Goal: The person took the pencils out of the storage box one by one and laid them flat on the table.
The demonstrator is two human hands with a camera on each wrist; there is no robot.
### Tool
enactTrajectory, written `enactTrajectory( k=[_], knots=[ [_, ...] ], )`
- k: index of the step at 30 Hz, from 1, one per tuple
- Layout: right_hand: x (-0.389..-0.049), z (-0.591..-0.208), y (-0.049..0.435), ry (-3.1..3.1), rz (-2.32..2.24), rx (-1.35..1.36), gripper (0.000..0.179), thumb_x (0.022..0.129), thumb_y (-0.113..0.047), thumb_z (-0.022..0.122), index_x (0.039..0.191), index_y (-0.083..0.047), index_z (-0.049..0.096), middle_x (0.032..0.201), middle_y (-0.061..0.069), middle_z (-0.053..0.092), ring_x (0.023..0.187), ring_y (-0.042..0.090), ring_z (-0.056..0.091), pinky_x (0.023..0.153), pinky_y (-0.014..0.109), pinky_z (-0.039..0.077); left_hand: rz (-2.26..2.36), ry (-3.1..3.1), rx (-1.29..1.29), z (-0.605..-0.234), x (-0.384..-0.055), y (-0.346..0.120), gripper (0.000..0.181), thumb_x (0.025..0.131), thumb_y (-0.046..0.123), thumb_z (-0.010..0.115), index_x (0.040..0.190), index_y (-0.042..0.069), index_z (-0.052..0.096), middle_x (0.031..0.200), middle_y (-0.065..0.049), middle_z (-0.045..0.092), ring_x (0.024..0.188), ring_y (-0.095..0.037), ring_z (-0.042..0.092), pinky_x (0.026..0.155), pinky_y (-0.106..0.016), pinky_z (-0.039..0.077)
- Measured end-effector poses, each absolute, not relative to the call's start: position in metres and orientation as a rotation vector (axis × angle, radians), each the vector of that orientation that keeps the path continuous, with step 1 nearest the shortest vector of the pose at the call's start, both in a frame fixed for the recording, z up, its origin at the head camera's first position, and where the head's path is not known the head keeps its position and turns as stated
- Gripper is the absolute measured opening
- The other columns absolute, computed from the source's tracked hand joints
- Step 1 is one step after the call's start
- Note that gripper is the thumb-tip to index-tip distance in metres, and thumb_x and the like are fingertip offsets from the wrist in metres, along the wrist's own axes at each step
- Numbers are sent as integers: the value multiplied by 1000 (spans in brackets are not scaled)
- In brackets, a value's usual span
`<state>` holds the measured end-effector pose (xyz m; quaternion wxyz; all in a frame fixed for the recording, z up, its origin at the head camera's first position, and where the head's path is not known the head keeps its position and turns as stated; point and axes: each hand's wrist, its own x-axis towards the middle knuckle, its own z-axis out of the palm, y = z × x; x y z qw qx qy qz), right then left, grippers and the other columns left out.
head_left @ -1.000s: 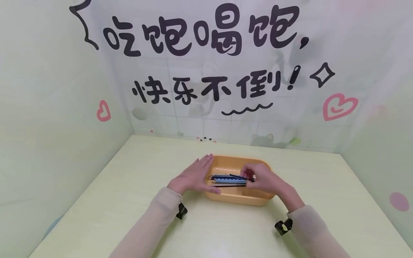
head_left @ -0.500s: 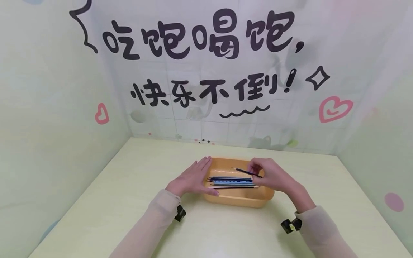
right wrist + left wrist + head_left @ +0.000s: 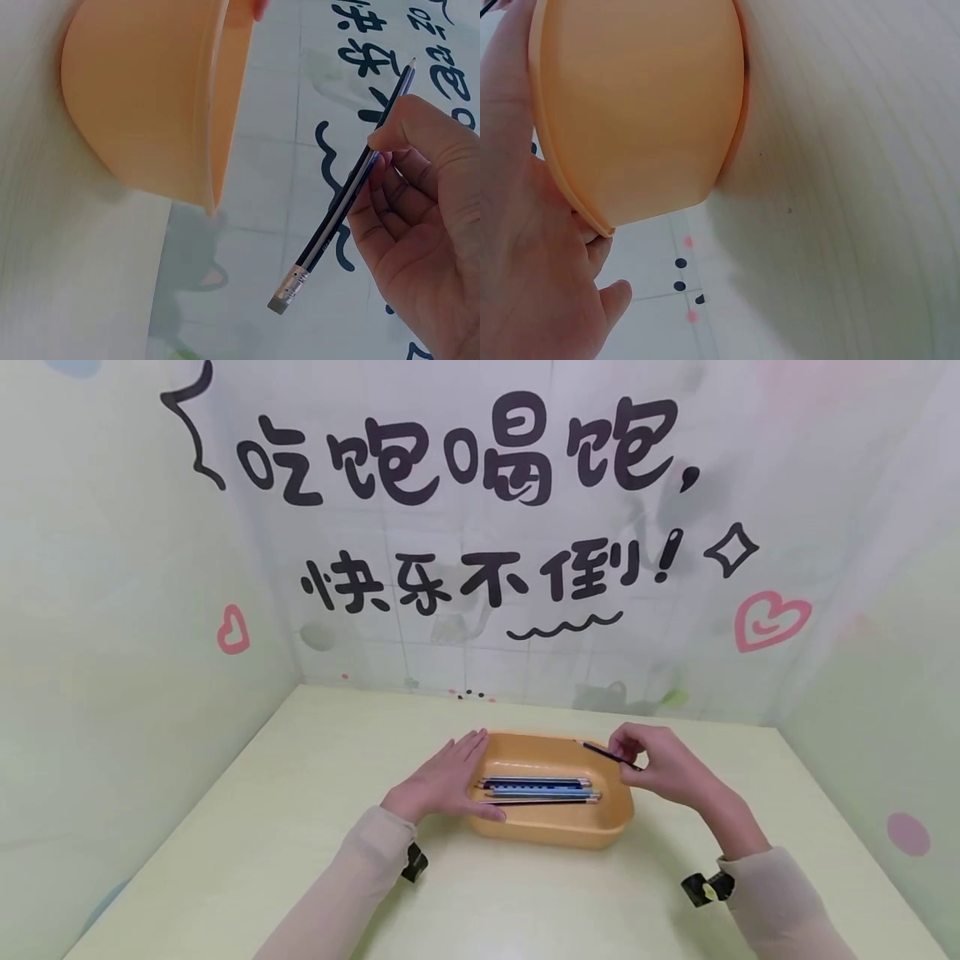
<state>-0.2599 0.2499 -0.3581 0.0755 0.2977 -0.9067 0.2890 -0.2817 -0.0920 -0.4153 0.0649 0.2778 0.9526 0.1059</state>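
Observation:
An orange plastic basket (image 3: 551, 837) stands on the table, with several pencils (image 3: 536, 793) lying lengthwise inside. Across its left end rests my left hand (image 3: 437, 787), fingers fairly straight along the rim and thumb at the near left corner. My right hand (image 3: 667, 774) pinches a single dark pencil (image 3: 334, 210) between thumb and fingers, over the basket's far right corner. In the right wrist view this pencil has light stripes, a sharpened tip and a grey eraser in a metal band. The left wrist view shows mostly the basket's outer wall (image 3: 641, 112) and part of the left hand.
The pale table (image 3: 480, 902) extends around the basket on all sides. Behind it rises a white wall sheet (image 3: 420, 660) with large black lettering, and side panels stand left and right. A small black camera (image 3: 705, 889) is worn at each wrist.
My right hand has lifted one pencil out from among the others and carried it right and up, to the basket's far right corner. The left hand has stayed on the left end.

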Motion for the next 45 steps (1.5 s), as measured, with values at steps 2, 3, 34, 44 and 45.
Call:
enactTrajectory(
  k=[2, 3, 34, 44, 45],
  knots=[
    [-260, -360, 256, -2720, 860, 876, 22, 75, 8, 69, 86, -10, 62, 78, -3, 61, 73, 4, 53, 65, 22, 51, 323, 2872, 835, -417, -281, -93, 128, 74, 78, 66, 160, 4, 9, 170, -11, 6, 158, -27, 8, 129, -47, 14],
    [-260, -362, 259, -2724, 853, 866, 22, 74, 8, 69, 86, -10, 61, 78, -3, 61, 72, 4, 53, 65, 21, 50, 325, 2870, 833, -418, -281, -93, 128, 73, 79, 66, 160, 4, 8, 170, -10, 6, 158, -27, 8, 129, -47, 13],
    [-282, -388, 330, -2890, 768, 615, 19, 74, 6, 66, 84, -8, 58, 73, -1, 55, 66, 7, 47, 56, 21, 42, 318, 2891, 878, -418, -279, -90, 125, 76, 79, 62, 159, 2, 10, 169, -14, 8, 157, -31, 8, 128, -50, 14],
    [-298, -393, 347, -2928, 712, 596, 19, 74, 5, 68, 81, -9, 57, 70, -2, 52, 67, 11, 46, 60, 22, 39, 264, 2876, 874, -417, -286, -87, 127, 76, 83, 57, 160, 2, 6, 169, -14, 3, 157, -31, 4, 129, -48, 10],
    [-300, -395, 349, -2930, 707, 599, 19, 74, 4, 68, 81, -9, 57, 70, -2, 52, 67, 11, 46, 60, 22, 39, 267, 2875, 875, -417, -287, -87, 127, 76, 83, 58, 159, 2, 6, 169, -14, 2, 157, -31, 4, 129, -48, 10]
  ],
)
